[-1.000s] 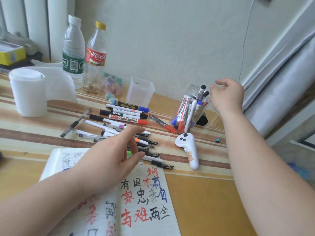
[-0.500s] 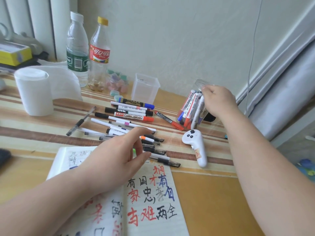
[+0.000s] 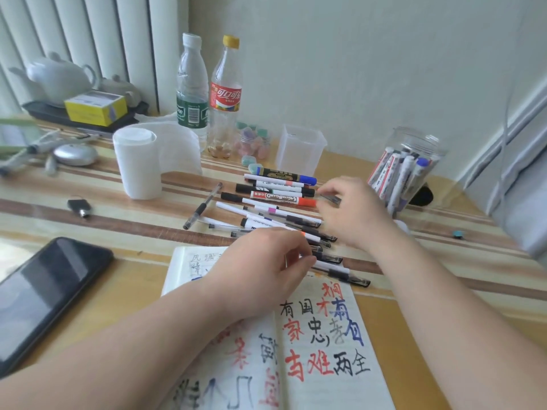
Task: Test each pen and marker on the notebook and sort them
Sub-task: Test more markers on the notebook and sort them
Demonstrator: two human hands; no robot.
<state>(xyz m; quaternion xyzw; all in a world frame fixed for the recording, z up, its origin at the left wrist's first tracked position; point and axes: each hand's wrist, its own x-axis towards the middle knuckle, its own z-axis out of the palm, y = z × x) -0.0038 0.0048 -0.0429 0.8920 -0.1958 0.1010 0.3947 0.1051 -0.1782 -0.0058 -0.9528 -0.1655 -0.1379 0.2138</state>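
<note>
So, striped wooden desk (image 3: 133, 232): it carries everything; the test stroke is best made low, wrist resting on the wood.
Open lined notebook (image 3: 349, 392): it lies nearest the person, its pages crowded with red, black and blue characters; a bare patch near the lower right would show fresh ink plainly.
Spread of loose pens and markers (image 3: 278, 194): they lie side by side beyond the notebook, some overlapping; a lift straight up should avoid rolling the neighbours.
Clear plastic jar (image 3: 414, 155): it stands tilted at the far right, well apart from the notebook, with white markers inside.
Left hand (image 3: 266, 261): its fingers are relaxed over the notebook's top edge and grasp nothing that shows; pressing flat there would steady the page.
Right hand (image 3: 355, 214): it is blurred, thumb and forefinger narrowed as if pinching.
Dark slim pen (image 3: 331, 199): it sits at those fingertips, just right of the spread; it probably needs uncapping before testing.
</note>
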